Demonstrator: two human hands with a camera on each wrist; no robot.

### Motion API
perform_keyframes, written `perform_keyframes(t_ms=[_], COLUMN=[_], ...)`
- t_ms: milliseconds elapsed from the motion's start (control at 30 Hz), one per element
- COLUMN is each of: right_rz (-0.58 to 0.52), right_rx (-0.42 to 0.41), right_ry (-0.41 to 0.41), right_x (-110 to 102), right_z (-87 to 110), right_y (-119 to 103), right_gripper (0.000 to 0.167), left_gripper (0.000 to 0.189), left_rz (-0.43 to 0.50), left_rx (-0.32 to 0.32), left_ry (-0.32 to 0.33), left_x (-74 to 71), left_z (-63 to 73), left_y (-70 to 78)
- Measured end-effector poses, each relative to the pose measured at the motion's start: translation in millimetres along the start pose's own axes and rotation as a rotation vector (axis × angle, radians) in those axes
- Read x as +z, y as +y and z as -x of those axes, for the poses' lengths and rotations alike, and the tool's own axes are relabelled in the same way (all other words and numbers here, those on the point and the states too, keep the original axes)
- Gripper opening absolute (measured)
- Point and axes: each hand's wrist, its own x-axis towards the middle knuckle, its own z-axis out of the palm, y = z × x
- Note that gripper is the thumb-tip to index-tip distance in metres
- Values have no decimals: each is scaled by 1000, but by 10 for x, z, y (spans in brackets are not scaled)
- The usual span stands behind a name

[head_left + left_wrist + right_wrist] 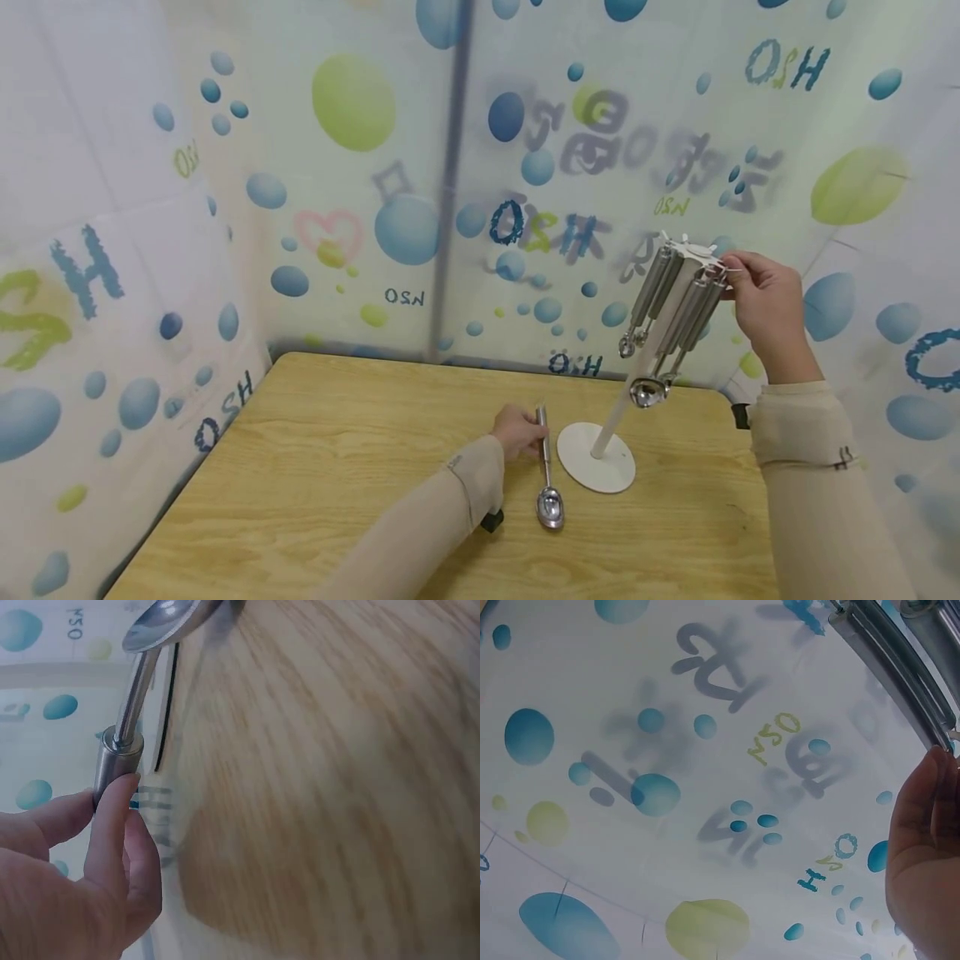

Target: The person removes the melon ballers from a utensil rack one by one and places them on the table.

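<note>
In the head view my left hand (517, 432) pinches the tubular handle of a metal ice cream scoop (551, 507), its oval bowl pointing down close to the tabletop. The left wrist view shows thumb and fingers of the left hand (97, 862) on that scoop's handle (116, 761). A white utensil stand (600, 475) rises on a round base, with several metal utensils (682, 317) hanging around its top. Up at the stand's hooked rim, my right hand (768, 304) pinches the edge beside a handle end. In the right wrist view, fingertips of the right hand (930, 832) meet a handle (892, 671); the exact hold is partly hidden.
A wooden table (337, 450) lies beneath the hands, its back edge near a patterned curtain (360, 208) with bubbles and lettering. The stand's base is on the table to the right of the scoop. A dark wrist device (492, 521) shows under the left sleeve.
</note>
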Motion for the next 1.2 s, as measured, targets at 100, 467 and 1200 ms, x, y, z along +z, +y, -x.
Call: perform_keyframes(t_ms=[100, 467, 1200], right_rz=[2, -22, -2], right_rx=[2, -33, -32], right_ry=[0, 9, -9], right_x=[-2, 5, 0], right_z=[6, 17, 3], right_y=[-2, -8, 11], right_gripper=[43, 41, 44], left_gripper=[6, 9, 13], left_rz=[-34, -117, -204], left_rx=[-29, -50, 0], left_ry=[6, 24, 84], left_x=[17, 73, 119], left_z=[-17, -123, -37], left_y=[-21, -96, -88])
